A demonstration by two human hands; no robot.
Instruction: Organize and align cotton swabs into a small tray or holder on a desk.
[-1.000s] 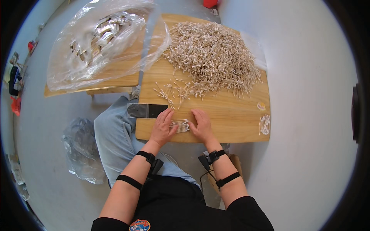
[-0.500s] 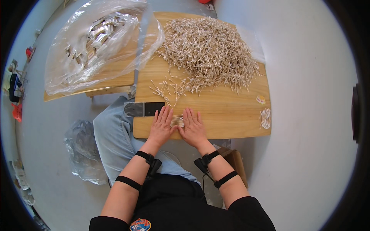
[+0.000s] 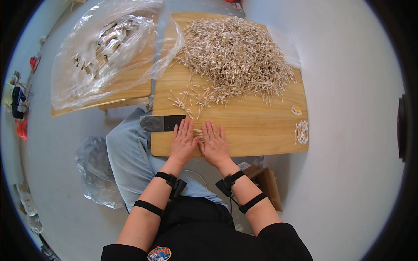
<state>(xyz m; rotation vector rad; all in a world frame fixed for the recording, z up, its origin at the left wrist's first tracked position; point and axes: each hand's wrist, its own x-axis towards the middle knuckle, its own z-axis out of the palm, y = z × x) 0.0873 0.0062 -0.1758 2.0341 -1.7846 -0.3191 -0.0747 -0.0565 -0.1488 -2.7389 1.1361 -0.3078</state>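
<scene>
Sticks with white cotton tips are laid side by side in a small row (image 3: 198,135). The row is framed by two hands, set palm down with their fingers straight and close together. Its left end is covered by the left hand (image 3: 183,141), and its right end by the right hand (image 3: 213,141). Both hands are spread flat, and no fingers are curled round anything. How hard the hidden ends are pressed cannot be told. The thumbs are brought close to each other at the near side of the row.

Just left of the row, past the left hand, a flat clear packet (image 3: 151,124) with a black end can be seen. Its black end is close to the left fingertips. Some loose cotton sticks (image 3: 190,100) are scattered a little beyond the row, many of them crossed. Farther beyond it, a big messy heap (image 3: 237,56) of the same sticks is piled up. Well to the right of the row, a small bunch of white-tipped sticks (image 3: 301,132) is set by the edge of the wooden table (image 3: 257,139). Just beyond that bunch, a little yellow and white piece (image 3: 296,110) can be seen.

Far to the left of the row and beyond it, a big clear bag (image 3: 74,82) is rested on a second wooden table (image 3: 102,99). Many small packs (image 3: 114,41) are held inside it. Nearer than the row and to its right, a brown box (image 3: 270,187) is placed below the table.
</scene>
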